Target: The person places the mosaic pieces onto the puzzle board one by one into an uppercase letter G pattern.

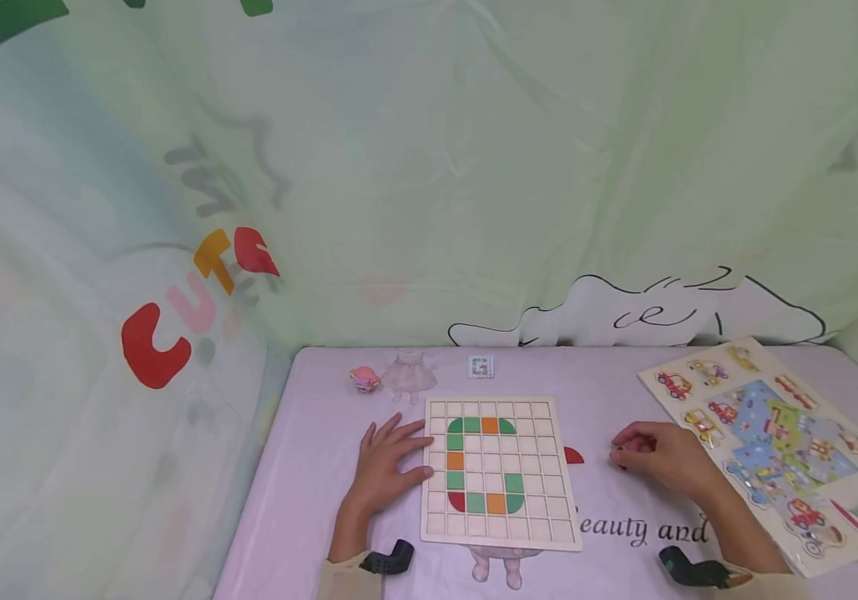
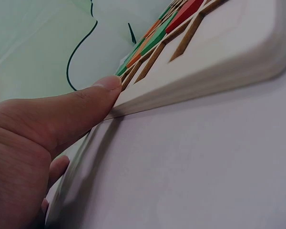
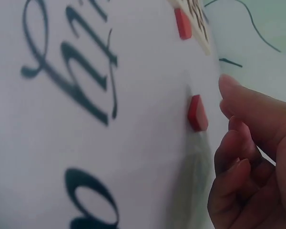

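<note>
lilac tablecloth with printed script covers the table (image 1: 309, 467), which is backed by a pale green sheet bearing cartoon outlines and coloured letters. at the centre a wooden grid board (image 1: 500, 473) lies flat, and green, orange and red tiles are set into it in the outline of a letter g, apparently matched to a small pattern card (image 1: 481, 367) lying beyond the board's far edge. by judgement the figure is largely laid: top bar, left column, bottom bar and one green tile on the right are in place, while the inner stroke appears unfinished. two red tiles remain off the board: a red quarter-round tile (image 1: 573, 455) just beside the board's right edge, and a small red tile (image 3: 197, 113) on the cloth just before the right hand (image 1: 661, 457). the fingers of that hand are curled and close to this tile, but nothing is seen to be held and contact cannot be confirmed. the left hand (image 1: 387, 467) is spread flat, its thumb (image 2: 86, 102) pressed against the board's left edge. farther right, a vehicle peg puzzle (image 1: 774, 442) lies partly cut off by the frame; a pink toy (image 1: 365, 379) sits at the far side. the card's pattern is too small to be read.
</note>
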Demonstrator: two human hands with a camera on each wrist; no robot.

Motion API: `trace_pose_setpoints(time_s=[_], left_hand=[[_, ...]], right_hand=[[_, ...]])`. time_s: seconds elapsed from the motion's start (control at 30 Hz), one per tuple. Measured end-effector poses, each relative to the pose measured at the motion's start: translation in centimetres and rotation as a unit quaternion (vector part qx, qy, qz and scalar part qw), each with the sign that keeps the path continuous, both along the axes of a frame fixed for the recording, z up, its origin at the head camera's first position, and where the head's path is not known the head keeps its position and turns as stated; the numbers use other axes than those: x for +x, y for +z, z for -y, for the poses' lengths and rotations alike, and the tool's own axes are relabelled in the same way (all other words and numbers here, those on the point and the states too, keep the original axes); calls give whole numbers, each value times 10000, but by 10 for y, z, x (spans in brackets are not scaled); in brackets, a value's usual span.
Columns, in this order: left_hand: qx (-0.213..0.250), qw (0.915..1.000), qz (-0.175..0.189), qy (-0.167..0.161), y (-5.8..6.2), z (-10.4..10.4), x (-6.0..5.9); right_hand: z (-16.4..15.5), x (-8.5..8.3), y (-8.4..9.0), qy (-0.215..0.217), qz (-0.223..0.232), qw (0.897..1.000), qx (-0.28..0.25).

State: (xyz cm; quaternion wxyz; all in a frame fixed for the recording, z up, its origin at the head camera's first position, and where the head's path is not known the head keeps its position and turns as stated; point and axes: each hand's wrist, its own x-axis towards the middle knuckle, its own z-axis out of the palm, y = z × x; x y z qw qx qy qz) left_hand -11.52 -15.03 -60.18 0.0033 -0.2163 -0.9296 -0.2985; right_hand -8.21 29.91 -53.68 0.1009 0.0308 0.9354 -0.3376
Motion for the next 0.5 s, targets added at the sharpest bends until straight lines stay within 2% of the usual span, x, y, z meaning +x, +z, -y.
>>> trace_pose_setpoints(time_s=[0.5], left_hand=[[-10,10000,-44,3,1,-1,1]], right_hand=[[-10,4,-16,-124,102,9998,-83]])
